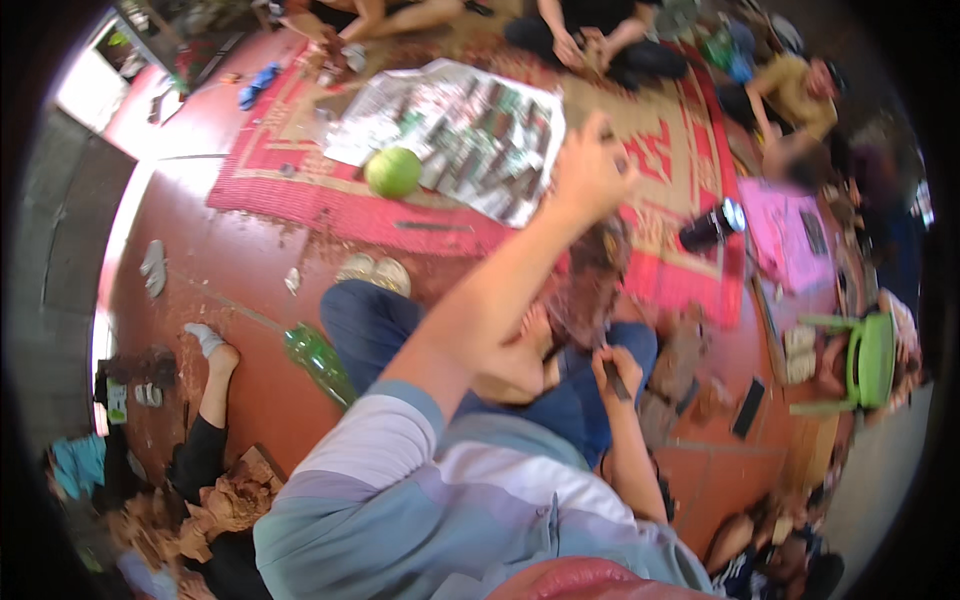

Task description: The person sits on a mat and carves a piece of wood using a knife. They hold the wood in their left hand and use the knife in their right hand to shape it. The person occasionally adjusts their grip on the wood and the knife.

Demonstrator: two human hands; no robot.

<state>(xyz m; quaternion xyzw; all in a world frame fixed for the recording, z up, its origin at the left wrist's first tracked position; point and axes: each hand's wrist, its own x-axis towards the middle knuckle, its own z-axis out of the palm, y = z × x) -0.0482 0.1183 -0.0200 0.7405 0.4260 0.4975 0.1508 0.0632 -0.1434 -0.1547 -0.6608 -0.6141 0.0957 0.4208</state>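
Note:
My left hand is raised over the mat's near edge, its arm reaching forward across my lap. The hand is smeared by motion, so I cannot make out whether its fingers hold anything. Low and close to my right knee, my right hand is closed around a dark-handled tool. The tool's narrow pale end points up toward a reddish-brown lump, which stands between my crossed legs. Its blurred surface hides what it is made of. One bare foot shows beside the lump.
Ahead, a red-and-tan mat bears a printed sheet, a green round fruit and a black cylindrical container. A green plastic bottle lies by my left knee. To the right are a pink bag and a green stool. Several people sit around.

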